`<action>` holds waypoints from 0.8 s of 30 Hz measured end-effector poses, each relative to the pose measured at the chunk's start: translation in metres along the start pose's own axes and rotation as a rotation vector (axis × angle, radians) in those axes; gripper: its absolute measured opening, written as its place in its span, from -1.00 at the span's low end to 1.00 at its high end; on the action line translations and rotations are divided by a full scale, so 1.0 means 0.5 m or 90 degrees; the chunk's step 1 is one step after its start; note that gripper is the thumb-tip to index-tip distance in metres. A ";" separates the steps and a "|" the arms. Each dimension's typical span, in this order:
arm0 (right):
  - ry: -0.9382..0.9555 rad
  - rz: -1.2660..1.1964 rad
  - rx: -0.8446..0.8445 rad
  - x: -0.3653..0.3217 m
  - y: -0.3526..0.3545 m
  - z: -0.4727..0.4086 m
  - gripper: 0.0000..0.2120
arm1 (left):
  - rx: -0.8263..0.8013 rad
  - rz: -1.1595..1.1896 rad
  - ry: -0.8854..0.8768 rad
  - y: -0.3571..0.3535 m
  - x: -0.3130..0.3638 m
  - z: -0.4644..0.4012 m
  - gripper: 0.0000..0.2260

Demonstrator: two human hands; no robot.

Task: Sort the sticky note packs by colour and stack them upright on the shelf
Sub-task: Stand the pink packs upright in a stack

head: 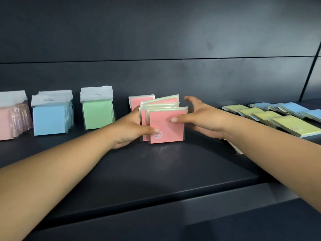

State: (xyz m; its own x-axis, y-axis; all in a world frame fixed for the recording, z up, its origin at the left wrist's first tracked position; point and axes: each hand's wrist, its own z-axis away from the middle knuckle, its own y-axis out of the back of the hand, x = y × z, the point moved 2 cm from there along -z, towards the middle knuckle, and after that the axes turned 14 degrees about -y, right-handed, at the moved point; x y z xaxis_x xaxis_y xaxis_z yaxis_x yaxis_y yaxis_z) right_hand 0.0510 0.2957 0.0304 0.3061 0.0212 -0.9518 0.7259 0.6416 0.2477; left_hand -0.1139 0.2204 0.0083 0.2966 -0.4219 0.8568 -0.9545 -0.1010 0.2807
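Several salmon-pink sticky note packs [165, 125] stand upright in a row at the middle of the dark shelf [156, 171]. My left hand [129, 129] grips their left side, thumb on the front pack's face. My right hand [199, 117] holds the right side, thumb pressed on the front pack and fingers spread behind the row. Left of them stand upright rows of green packs [97, 113], blue packs [50, 119] and pale pink packs [12, 117].
Yellow-green packs [278, 121] and blue packs [293, 109] lie flat on the shelf at the right. A dark panelled wall [156, 75] backs the shelf. The shelf's front edge [156, 199] runs below my forearms.
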 end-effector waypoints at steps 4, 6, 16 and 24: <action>0.021 0.092 -0.061 -0.011 -0.013 -0.024 -0.57 | -0.042 0.029 0.039 0.007 -0.005 0.003 -0.51; 0.034 0.171 -0.051 -0.013 -0.021 -0.033 -0.69 | -0.063 0.019 0.067 0.010 -0.006 0.005 -0.59; 0.104 0.339 0.001 0.011 -0.027 -0.040 -0.75 | 0.125 -0.026 0.114 -0.001 -0.005 -0.008 -0.49; 0.108 0.399 0.034 0.008 -0.038 -0.059 -0.79 | 0.009 -0.163 0.174 0.024 -0.019 0.004 -0.15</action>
State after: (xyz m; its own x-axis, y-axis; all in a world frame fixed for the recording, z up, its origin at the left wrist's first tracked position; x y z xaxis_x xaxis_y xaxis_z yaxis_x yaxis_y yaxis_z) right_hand 0.0202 0.3063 0.0166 0.5832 0.5024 -0.6384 0.4723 0.4297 0.7696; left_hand -0.1280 0.2213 0.0027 0.5214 -0.1254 0.8441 -0.8481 -0.1852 0.4964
